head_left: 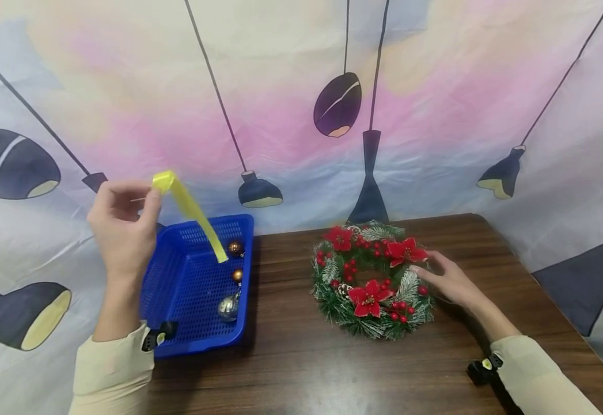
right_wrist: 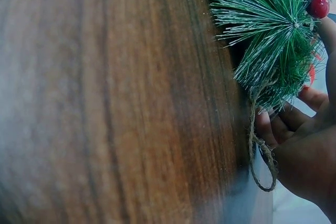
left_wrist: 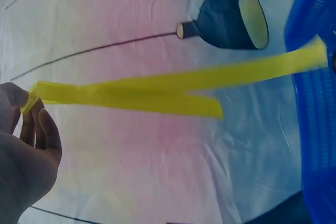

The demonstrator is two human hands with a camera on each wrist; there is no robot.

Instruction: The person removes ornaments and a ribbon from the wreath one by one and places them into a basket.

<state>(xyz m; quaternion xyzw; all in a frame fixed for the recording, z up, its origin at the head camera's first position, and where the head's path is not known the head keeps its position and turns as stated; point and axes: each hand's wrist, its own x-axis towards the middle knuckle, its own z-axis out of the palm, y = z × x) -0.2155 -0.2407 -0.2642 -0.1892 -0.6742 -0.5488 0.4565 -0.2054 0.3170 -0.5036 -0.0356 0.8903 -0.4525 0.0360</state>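
Note:
Between thumb and fingertips, my left hand (head_left: pixel 127 227) pinches a yellow ribbon (head_left: pixel 192 207) by its folded top end, raised over the blue basket. Two tails of the ribbon (left_wrist: pixel 173 85) trail out in the left wrist view. A green wreath (head_left: pixel 332 300) with red flowers, red berries, pine cones and frosted sprigs lies on the table. At its right edge, my right hand (head_left: pixel 451 279) grips the wreath, thumb over the rim and fingers around its outer side. A twine loop (right_wrist: pixel 253 140) hangs from the wreath beside this hand in the right wrist view.
The blue plastic basket (head_left: pixel 249 253) stands at the left of the wooden table (head_left: pixel 291 369). Inside it are two copper-coloured baubles (head_left: pixel 236 248) and a silver bauble (head_left: pixel 227 308) along the right side. Behind the table hangs a cloth (head_left: pixel 291 115) printed with lamps.

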